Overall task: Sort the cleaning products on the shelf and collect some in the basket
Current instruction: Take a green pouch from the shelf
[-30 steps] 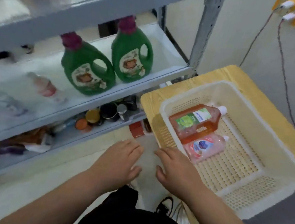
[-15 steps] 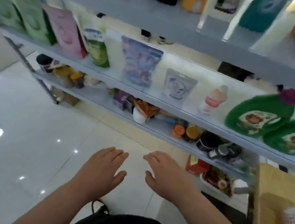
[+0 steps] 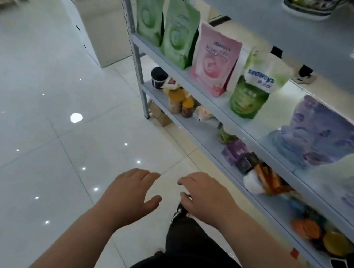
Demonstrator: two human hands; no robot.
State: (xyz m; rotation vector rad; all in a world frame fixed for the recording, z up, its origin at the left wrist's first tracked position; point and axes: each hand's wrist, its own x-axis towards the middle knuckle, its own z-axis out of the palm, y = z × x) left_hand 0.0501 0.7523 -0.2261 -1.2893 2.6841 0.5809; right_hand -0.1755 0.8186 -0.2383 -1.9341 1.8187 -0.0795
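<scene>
Hovering above the glossy white tiled floor, the left hand and the right hand were both empty. They were palm down, and the fingers were loosely extended and gripped nothing.

The cleaning products stood on the middle board of the grey metal shelf, ahead of the fingers, to their right and higher up, well apart from both hands. Farthest from the fingers stood two green stand-up pouches. Next along the board came a pink stand-up pouch, a green-and-white pouch and a lilac soft pack. Each pouch rested on its base with its long axis roughly upright and its broad printed face turned toward the aisle.

The right hand was nearer the shelf and the left hand was on the aisle side. A reach would therefore probably have run forward, up and to the right, with the fingers closing across a pouch's narrow sides.

Mixed jars and packets occupied the lower board, closer to the right fingers. The basket was not in view.
</scene>
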